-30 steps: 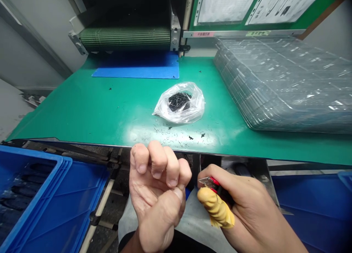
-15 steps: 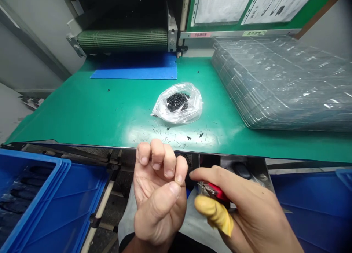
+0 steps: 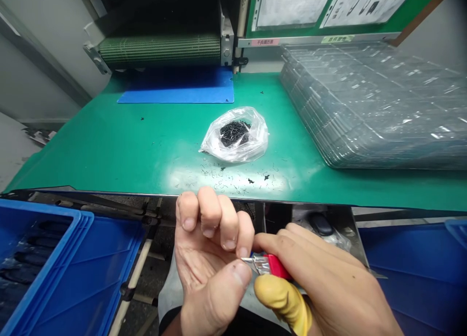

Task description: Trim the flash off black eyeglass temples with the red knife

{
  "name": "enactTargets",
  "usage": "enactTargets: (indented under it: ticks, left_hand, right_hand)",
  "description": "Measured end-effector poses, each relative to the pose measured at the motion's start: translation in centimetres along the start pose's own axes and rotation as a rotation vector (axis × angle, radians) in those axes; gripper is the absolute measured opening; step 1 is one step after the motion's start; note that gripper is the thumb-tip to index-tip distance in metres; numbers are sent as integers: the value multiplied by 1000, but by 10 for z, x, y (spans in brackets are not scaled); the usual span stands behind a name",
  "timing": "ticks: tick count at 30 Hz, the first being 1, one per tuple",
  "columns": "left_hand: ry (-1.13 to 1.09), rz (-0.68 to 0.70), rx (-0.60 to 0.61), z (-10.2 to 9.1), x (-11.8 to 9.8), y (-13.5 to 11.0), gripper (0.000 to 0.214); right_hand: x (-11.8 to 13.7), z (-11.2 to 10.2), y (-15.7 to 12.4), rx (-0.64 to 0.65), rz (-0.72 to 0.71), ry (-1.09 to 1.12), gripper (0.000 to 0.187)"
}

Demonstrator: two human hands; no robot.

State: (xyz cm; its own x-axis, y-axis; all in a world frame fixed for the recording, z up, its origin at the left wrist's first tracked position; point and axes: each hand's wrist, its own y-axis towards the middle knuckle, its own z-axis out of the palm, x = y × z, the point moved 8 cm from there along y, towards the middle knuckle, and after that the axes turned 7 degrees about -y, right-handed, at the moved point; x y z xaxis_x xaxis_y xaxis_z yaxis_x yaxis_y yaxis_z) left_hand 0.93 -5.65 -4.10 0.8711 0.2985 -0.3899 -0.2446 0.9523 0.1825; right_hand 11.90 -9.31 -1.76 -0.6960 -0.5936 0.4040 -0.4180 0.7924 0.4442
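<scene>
Factory bench time: on the far left sits a blue plastic crate [image 3: 38,208] with dark long things [image 3: 25,258] lying inside it. Behind it, a wide green bench mat [image 3: 109,151] runs across the view, and at its back are a green striped roller [image 3: 160,48] and a flat blue mat [image 3: 175,88]. Near the middle of the green mat lies a clear plastic bag [image 3: 233,136] with a heap of tiny black bits [image 3: 231,133] in it, and more little black bits [image 3: 233,181] are spread on the mat in front of it. Below the front edge of the bench, the left hand [image 3: 207,253] is curled, with its fingers bent in and its thumb close by. I cannot tell if it pinches something very small. A small red tool [image 3: 275,267] with a shiny metal end [image 3: 257,263] is pinched in the right hand [image 3: 328,282], between its fingers and its thumb, which wears a yellow finger cover [image 3: 282,302]. The metal end is just beside the left hand's fingertips. Farther right, a tall stack of clear plastic trays [image 3: 372,107] sits on the bench, with papers on a green board [image 3: 328,5] behind it and another blue crate [image 3: 412,272] down low.
</scene>
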Motion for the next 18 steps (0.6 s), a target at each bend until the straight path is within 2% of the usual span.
enactTargets:
  ticks: [7, 12, 18]
  left_hand:
    - [4, -8, -35, 2, 2, 2, 46]
    - [16, -17, -48, 3, 5, 3, 44]
    - [19, -9, -30, 6, 5, 2, 44]
  right_hand:
    - [1, 1, 0, 26, -16, -35, 19]
    - [-2, 2, -1, 69, -1, -32, 8]
    - [-1, -2, -2, 53, -19, -53, 11]
